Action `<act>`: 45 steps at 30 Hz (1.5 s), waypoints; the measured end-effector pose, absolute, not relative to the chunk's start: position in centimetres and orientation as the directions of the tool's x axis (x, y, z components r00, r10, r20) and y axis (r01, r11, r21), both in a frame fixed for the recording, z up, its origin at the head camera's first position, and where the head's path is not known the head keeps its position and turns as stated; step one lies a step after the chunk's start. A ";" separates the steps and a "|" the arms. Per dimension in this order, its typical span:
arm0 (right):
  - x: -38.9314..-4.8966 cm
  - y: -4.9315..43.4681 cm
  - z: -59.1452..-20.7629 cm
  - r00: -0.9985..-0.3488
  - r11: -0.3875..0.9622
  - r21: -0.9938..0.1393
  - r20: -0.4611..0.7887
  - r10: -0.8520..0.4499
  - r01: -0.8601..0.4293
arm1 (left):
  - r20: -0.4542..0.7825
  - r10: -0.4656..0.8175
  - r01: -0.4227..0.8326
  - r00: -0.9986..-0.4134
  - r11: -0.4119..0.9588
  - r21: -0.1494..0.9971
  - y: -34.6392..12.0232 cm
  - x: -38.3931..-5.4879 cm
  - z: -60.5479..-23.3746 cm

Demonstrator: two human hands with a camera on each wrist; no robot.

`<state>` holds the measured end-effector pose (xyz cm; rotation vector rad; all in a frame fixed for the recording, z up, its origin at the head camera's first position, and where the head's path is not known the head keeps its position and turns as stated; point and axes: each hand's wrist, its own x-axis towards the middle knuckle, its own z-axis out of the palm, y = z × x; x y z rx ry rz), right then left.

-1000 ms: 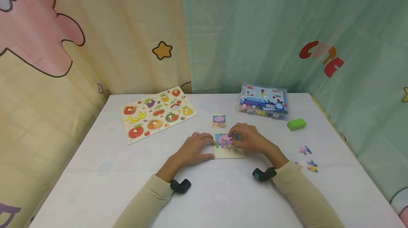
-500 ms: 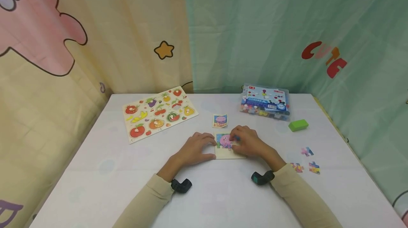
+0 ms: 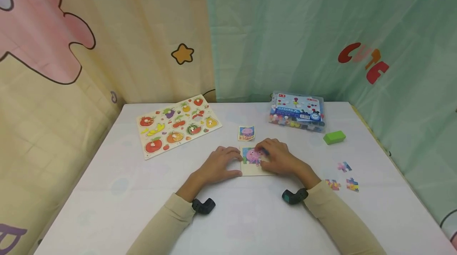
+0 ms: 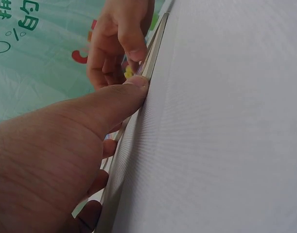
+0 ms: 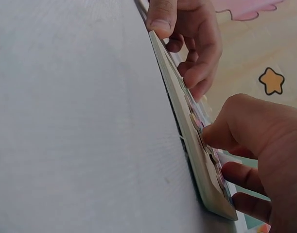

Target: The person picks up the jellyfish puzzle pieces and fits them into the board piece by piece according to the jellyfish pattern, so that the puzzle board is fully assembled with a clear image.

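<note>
A small wooden puzzle board (image 3: 253,171) lies on the table, with part of a pink octopus picture (image 3: 252,156) set in its upper area. My left hand (image 3: 221,164) holds the board by its left side, thumb at the near corner and fingertips along the edge. Over the right part of the picture, my right hand (image 3: 280,157) grips a puzzle piece (image 5: 210,154) between thumb and bent fingers, low against the board. The hand hides most of that piece in the head view.
Several loose pieces, including a pink-and-blue one (image 3: 344,166), lie at the right. Behind the board is a small octopus picture card (image 3: 246,133). A fruit board (image 3: 178,126) lies back left; a clear plastic box (image 3: 297,112) and a green block (image 3: 334,137) are back right.
The piece under my right hand has gone from sitting raised and askew to lying flatter, lined up with the octopus picture. My left hand keeps its place at the board's edge.
</note>
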<state>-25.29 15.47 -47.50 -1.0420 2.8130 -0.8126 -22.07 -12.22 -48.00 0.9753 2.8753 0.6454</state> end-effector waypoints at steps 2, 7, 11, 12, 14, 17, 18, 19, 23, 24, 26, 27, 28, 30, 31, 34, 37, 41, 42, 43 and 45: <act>-25.3 15.5 -47.6 -0.770 0.628 -0.495 0.147 -0.620 -0.600 | 0.093 0.591 0.574 -0.802 0.717 0.395 -12.2 -22.1 -48.0; -25.3 15.5 -47.6 -0.765 0.601 -0.527 0.161 -0.624 -0.601 | 0.086 0.591 0.572 -0.802 0.720 0.393 -12.2 -22.1 -47.9; -25.3 15.5 -47.5 -0.766 0.595 -0.538 0.164 -0.621 -0.597 | 0.086 0.592 0.572 -0.802 0.717 0.398 -12.2 -22.1 -47.9; -25.3 15.5 -47.5 -0.767 0.595 -0.538 0.164 -0.621 -0.597 | 0.086 0.592 0.572 -0.801 0.717 0.398 -12.2 -22.1 -47.9; -25.3 15.6 -47.5 -0.767 0.594 -0.540 0.164 -0.620 -0.596 | 0.089 0.592 0.573 -0.801 0.717 0.397 -12.2 -22.1 -48.0; -25.4 15.6 -47.7 -0.765 0.596 -0.535 0.162 -0.623 -0.599 | 0.089 0.591 0.573 -0.802 0.717 0.397 -12.2 -22.0 -48.0; -25.4 15.6 -47.8 -0.765 0.598 -0.533 0.161 -0.623 -0.599 | 0.089 0.591 0.573 -0.802 0.717 0.397 -12.2 -22.0 -48.0; -25.4 15.7 -47.8 -0.765 0.599 -0.531 0.160 -0.624 -0.600 | 0.087 0.591 0.572 -0.802 0.717 0.399 -12.2 -22.0 -48.1; -25.5 15.7 -47.8 -0.765 0.605 -0.523 0.155 -0.625 -0.600 | 0.088 0.591 0.570 -0.802 0.714 0.405 -12.2 -22.0 -48.1; -25.5 15.7 -47.8 -0.766 0.606 -0.523 0.153 -0.625 -0.599 | 0.089 0.591 0.571 -0.802 0.714 0.405 -12.2 -22.0 -48.1; -25.4 15.7 -47.6 -0.762 0.603 -0.527 0.147 -0.630 -0.600 | 0.092 0.592 0.573 -0.801 0.713 0.405 -12.2 -22.0 -48.0; -25.4 15.7 -47.5 -0.758 0.599 -0.528 0.143 -0.636 -0.602 | 0.091 0.592 0.573 -0.801 0.713 0.405 -12.2 -22.0 -48.0; -25.4 15.8 -47.4 -0.754 0.595 -0.528 0.141 -0.642 -0.606 | 0.091 0.592 0.573 -0.800 0.713 0.404 -12.2 -22.0 -48.0; -25.4 15.9 -47.1 -0.743 0.586 -0.527 0.139 -0.655 -0.615 | 0.092 0.592 0.573 -0.801 0.712 0.406 -12.2 -22.1 -48.0; -25.3 16.0 -46.9 -0.738 0.582 -0.528 0.137 -0.661 -0.618 | 0.093 0.592 0.573 -0.801 0.710 0.409 -12.1 -22.0 -48.0; -25.2 16.4 -46.5 -0.728 0.578 -0.522 0.130 -0.674 -0.628 | 0.093 0.590 0.570 -0.802 0.710 0.413 -12.0 -22.0 -48.1; -25.0 17.1 -46.1 -0.733 0.593 -0.514 0.109 -0.672 -0.620 | 0.086 0.591 0.568 -0.802 0.710 0.415 -11.9 -22.0 -48.2; -24.4 19.5 -45.5 -0.746 0.613 -0.511 0.086 -0.661 -0.602 | 0.084 0.592 0.570 -0.802 0.714 0.408 -11.9 -22.0 -48.2; -24.2 20.3 -45.3 -0.749 0.611 -0.522 0.085 -0.657 -0.595 | 0.088 0.592 0.571 -0.801 0.712 0.408 -11.9 -22.0 -48.2; -23.9 21.2 -45.1 -0.754 0.612 -0.530 0.083 -0.652 -0.587 | 0.092 0.590 0.572 -0.802 0.713 0.406 -12.0 -22.0 -48.1; -23.3 23.2 -44.6 -0.769 0.617 -0.544 0.086 -0.633 -0.569 | 0.100 0.587 0.572 -0.804 0.714 0.403 -12.1 -22.0 -48.1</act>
